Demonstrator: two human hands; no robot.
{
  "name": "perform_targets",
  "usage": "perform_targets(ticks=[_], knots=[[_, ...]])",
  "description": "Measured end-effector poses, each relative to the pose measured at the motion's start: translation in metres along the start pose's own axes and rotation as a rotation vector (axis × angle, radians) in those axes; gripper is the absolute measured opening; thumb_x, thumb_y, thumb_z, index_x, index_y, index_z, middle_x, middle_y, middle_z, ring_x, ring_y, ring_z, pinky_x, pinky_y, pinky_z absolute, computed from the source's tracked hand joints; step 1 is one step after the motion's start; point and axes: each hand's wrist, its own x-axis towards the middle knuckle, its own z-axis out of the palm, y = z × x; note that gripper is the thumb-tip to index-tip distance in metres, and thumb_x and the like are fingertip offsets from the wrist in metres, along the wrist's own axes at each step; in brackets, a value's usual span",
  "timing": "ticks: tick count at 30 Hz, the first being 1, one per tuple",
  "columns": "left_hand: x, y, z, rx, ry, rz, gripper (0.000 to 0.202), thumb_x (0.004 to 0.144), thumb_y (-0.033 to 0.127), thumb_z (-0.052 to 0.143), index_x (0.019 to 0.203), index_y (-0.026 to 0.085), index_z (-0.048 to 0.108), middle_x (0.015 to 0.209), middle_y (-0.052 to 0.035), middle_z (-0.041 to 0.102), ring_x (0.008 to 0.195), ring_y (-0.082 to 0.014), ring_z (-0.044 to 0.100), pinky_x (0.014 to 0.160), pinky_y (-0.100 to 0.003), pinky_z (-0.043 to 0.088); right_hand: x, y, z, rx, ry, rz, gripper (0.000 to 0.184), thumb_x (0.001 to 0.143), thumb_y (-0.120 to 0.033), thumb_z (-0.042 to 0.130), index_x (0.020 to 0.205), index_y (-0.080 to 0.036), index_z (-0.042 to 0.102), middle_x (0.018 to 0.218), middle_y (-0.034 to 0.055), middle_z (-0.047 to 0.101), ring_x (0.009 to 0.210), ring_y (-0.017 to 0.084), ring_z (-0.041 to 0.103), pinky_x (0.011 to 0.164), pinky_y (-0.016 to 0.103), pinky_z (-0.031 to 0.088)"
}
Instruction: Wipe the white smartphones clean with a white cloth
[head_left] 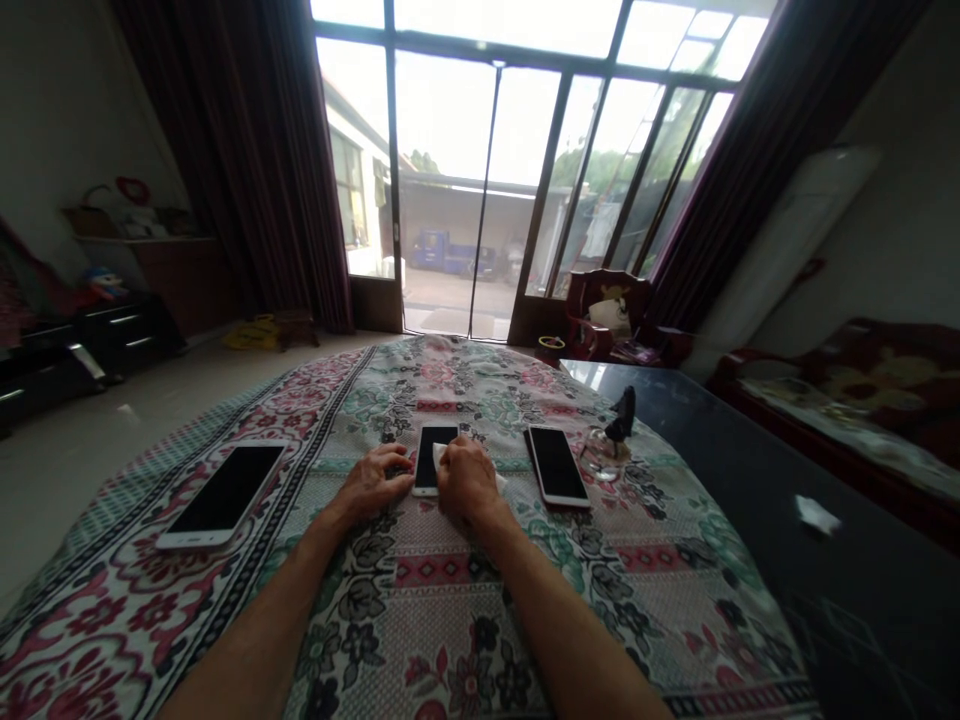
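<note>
A white-framed smartphone (424,475) with a dark screen lies face up on the patterned tablecloth (442,640). My right hand (469,482) is closed over the phone's right side, gripping a white tissue (438,454) that touches the screen. Part of the tissue is hidden under the fingers. On the other side, my left hand (373,482) rests with its fingers stretched out, the tips at the phone's left edge. To the right lies a second white smartphone (559,467), and a third, larger-looking white smartphone (225,497) is at the left.
A small clear spray bottle (604,456) with a black top stands right of the second phone. A crumpled white tissue (817,515) lies on the dark table (847,590) at the right. Beyond are a wooden chair (611,310) and glass doors (442,200).
</note>
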Motion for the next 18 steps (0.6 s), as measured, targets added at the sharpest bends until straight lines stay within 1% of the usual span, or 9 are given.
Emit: perform_targets(ticks=[2,4,6,10,12,14,18], knots=[[0.0,0.0,-0.001,-0.006,-0.013,-0.001,0.028,0.067,0.04,0.065,0.082,0.02,0.075,0.119,-0.0112,0.065,0.113,-0.0285,0.058,0.102,-0.038,0.041,0.002,0.003,-0.008,-0.038,-0.033,0.053,0.02,0.078,-0.014,0.053,0.083,-0.015,0.072,0.1,0.0121,0.066,0.092,0.022,0.057,0.078,0.029,0.041],[0.0,0.0,-0.002,-0.011,-0.025,0.004,0.027,0.066,0.04,0.065,0.082,0.02,0.075,0.119,-0.0107,0.065,0.114,-0.0285,0.058,0.102,-0.038,0.041,0.001,0.002,-0.013,-0.075,-0.051,0.062,0.02,0.078,-0.014,0.053,0.083,-0.014,0.072,0.1,0.0138,0.065,0.092,0.023,0.058,0.077,0.03,0.041],[0.0,-0.002,-0.003,-0.018,-0.035,0.009,0.027,0.066,0.039,0.065,0.083,0.021,0.075,0.12,-0.0106,0.065,0.114,-0.0288,0.058,0.102,-0.039,0.041,-0.002,-0.004,-0.014,-0.09,-0.075,0.015,0.02,0.079,-0.015,0.052,0.084,-0.013,0.072,0.1,0.0146,0.065,0.092,0.023,0.058,0.076,0.03,0.041],[0.001,-0.005,-0.004,-0.027,-0.061,0.031,0.027,0.065,0.036,0.064,0.085,0.02,0.075,0.121,-0.0107,0.064,0.116,-0.0289,0.057,0.103,-0.038,0.04,-0.011,-0.02,-0.01,-0.037,-0.149,-0.164,0.022,0.084,-0.019,0.051,0.086,-0.014,0.072,0.098,0.0132,0.065,0.088,0.02,0.057,0.075,0.028,0.041],[0.0,-0.006,-0.005,-0.026,-0.067,0.044,0.028,0.065,0.035,0.064,0.085,0.02,0.075,0.121,-0.0107,0.064,0.117,-0.0289,0.057,0.104,-0.038,0.04,-0.012,-0.024,-0.009,-0.011,-0.17,-0.185,0.022,0.084,-0.02,0.052,0.087,-0.014,0.072,0.099,0.0125,0.065,0.088,0.02,0.057,0.074,0.027,0.041],[0.0,-0.005,-0.006,-0.025,-0.073,0.048,0.028,0.066,0.036,0.064,0.086,0.02,0.075,0.121,-0.0103,0.064,0.117,-0.029,0.056,0.104,-0.038,0.04,-0.01,-0.021,-0.011,0.01,-0.183,-0.14,0.021,0.082,-0.017,0.053,0.087,-0.014,0.073,0.1,0.0121,0.065,0.087,0.019,0.058,0.073,0.026,0.041],[-0.001,-0.002,-0.008,-0.019,-0.105,0.034,0.03,0.066,0.039,0.066,0.088,0.02,0.075,0.124,-0.0111,0.062,0.117,-0.0295,0.056,0.104,-0.039,0.04,-0.001,-0.003,-0.025,0.013,-0.211,-0.004,0.021,0.078,-0.012,0.054,0.085,-0.014,0.074,0.1,0.0119,0.066,0.086,0.019,0.06,0.073,0.026,0.041]])
